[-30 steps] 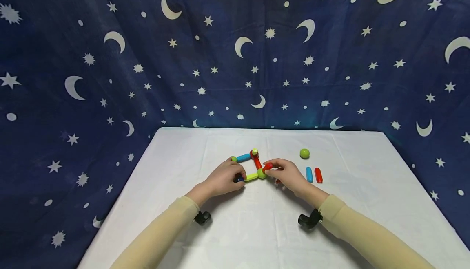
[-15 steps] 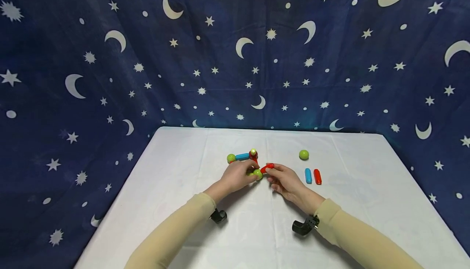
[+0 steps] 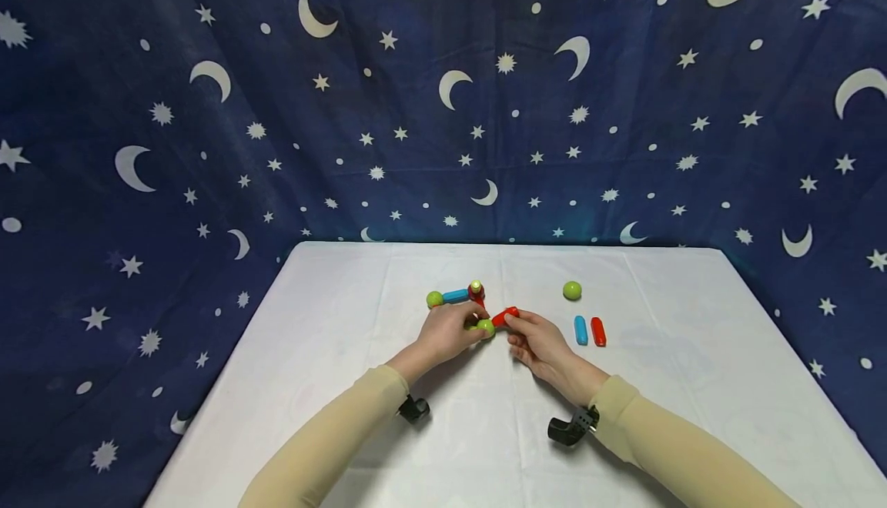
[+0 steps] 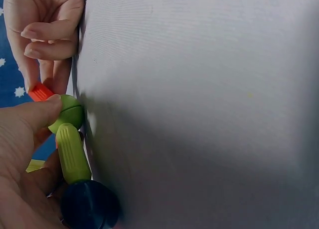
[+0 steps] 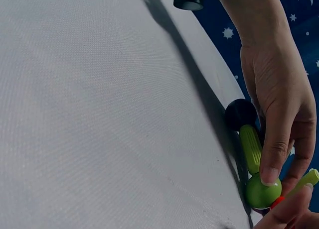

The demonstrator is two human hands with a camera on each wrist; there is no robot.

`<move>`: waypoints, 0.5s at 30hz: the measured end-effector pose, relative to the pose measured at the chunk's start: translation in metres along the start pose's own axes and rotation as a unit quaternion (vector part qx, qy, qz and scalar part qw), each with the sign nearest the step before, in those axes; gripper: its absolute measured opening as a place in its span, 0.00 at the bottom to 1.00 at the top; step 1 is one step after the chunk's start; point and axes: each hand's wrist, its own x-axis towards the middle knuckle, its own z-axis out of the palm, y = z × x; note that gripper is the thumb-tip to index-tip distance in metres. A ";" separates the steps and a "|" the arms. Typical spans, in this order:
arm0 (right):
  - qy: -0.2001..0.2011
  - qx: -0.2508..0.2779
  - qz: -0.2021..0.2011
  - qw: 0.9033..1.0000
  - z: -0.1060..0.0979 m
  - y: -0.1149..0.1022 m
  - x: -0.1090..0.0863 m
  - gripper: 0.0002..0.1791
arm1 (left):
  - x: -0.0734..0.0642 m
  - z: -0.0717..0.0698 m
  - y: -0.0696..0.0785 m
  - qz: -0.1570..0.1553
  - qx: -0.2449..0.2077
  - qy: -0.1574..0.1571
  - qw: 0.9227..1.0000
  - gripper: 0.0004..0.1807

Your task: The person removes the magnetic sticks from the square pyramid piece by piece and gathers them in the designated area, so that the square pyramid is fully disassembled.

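Note:
My left hand (image 3: 443, 332) pinches a green ball (image 3: 486, 329) at the near right corner of a ball-and-rod frame. In the left wrist view a ribbed yellow-green rod (image 4: 72, 154) joins this ball to a dark blue ball (image 4: 89, 204). My right hand (image 3: 543, 342) holds a short red rod (image 3: 503, 316) between thumb and fingertips, its lower end right at the green ball. At the frame's far side, a blue rod (image 3: 455, 296) runs between another green ball (image 3: 434, 299) and a red ball (image 3: 476, 292). My left hand hides part of the frame.
To the right lie a loose green ball (image 3: 572, 290), a blue rod (image 3: 580, 330) and a red rod (image 3: 599, 332). A white cloth (image 3: 457, 446) covers the table. Behind it hangs a dark blue curtain (image 3: 416, 108) with moons and stars.
My left hand has moved right, from the dark blue ball to the near green ball. The red rod in my right hand stays at that ball, with slight shifts.

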 end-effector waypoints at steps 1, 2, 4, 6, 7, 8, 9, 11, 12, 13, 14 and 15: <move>0.003 -0.001 -0.001 1.000 0.001 0.000 0.000 0.21 | 0.000 0.000 0.000 0.000 0.000 -0.001 1.000 0.14; 0.004 -0.003 -0.004 1.000 0.001 0.000 0.000 0.22 | 0.000 -0.001 0.000 -0.001 0.000 -0.002 1.000 0.14; 0.007 -0.007 -0.008 1.000 0.002 0.001 0.000 0.22 | 0.000 -0.002 0.000 -0.001 0.000 -0.004 1.000 0.14; 0.008 -0.011 -0.014 1.000 0.002 0.001 0.000 0.22 | 0.001 -0.002 0.001 -0.003 -0.002 -0.006 1.000 0.14; 0.006 -0.013 -0.017 1.000 0.002 0.001 0.000 0.22 | 0.001 -0.003 0.001 -0.004 -0.004 -0.007 1.000 0.14; 0.007 -0.016 -0.019 1.000 0.003 0.001 -0.001 0.21 | 0.002 -0.003 0.001 -0.005 -0.005 -0.008 1.000 0.14; 0.009 -0.018 -0.019 1.000 0.003 0.001 -0.001 0.21 | 0.002 -0.003 0.001 -0.007 -0.006 -0.010 1.000 0.14; 0.009 -0.020 -0.021 1.000 0.003 0.001 -0.002 0.20 | 0.003 -0.004 0.001 -0.011 -0.008 -0.015 1.000 0.13; 0.008 -0.022 -0.023 0.999 0.004 0.002 -0.002 0.20 | 0.003 -0.004 0.001 -0.012 -0.009 -0.018 1.000 0.13; 0.009 -0.022 -0.023 0.999 0.004 0.002 -0.002 0.20 | 0.003 -0.004 0.001 -0.014 -0.009 -0.020 1.000 0.13; 0.010 -0.021 -0.023 0.999 0.004 0.002 -0.002 0.19 | 0.003 -0.003 0.001 -0.016 -0.009 -0.023 1.000 0.13; 0.009 -0.020 -0.024 0.999 0.004 0.002 -0.002 0.20 | 0.003 -0.003 0.001 -0.017 -0.009 -0.024 1.000 0.13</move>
